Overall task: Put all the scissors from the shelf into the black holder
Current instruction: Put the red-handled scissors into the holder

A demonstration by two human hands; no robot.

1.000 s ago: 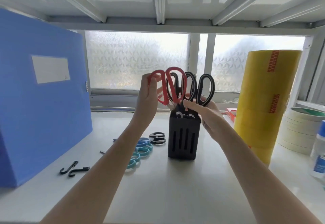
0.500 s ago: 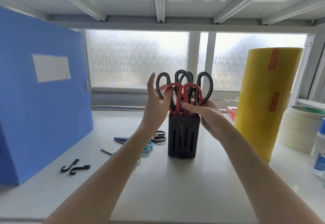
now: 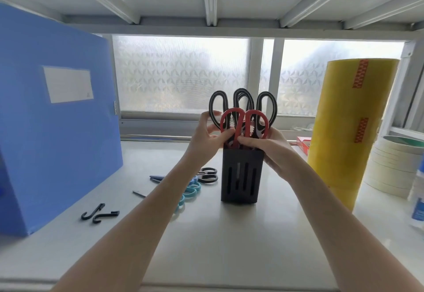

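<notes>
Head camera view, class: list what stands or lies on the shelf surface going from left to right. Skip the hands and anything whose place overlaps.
Blue file box → black hooks → blue-handled scissors → black holder → yellow tape rolls → stack of masking tape.

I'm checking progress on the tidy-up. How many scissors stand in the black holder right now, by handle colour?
Red-handled scissors: 1
Black-handled scissors: 2
Total in the black holder: 3
</notes>
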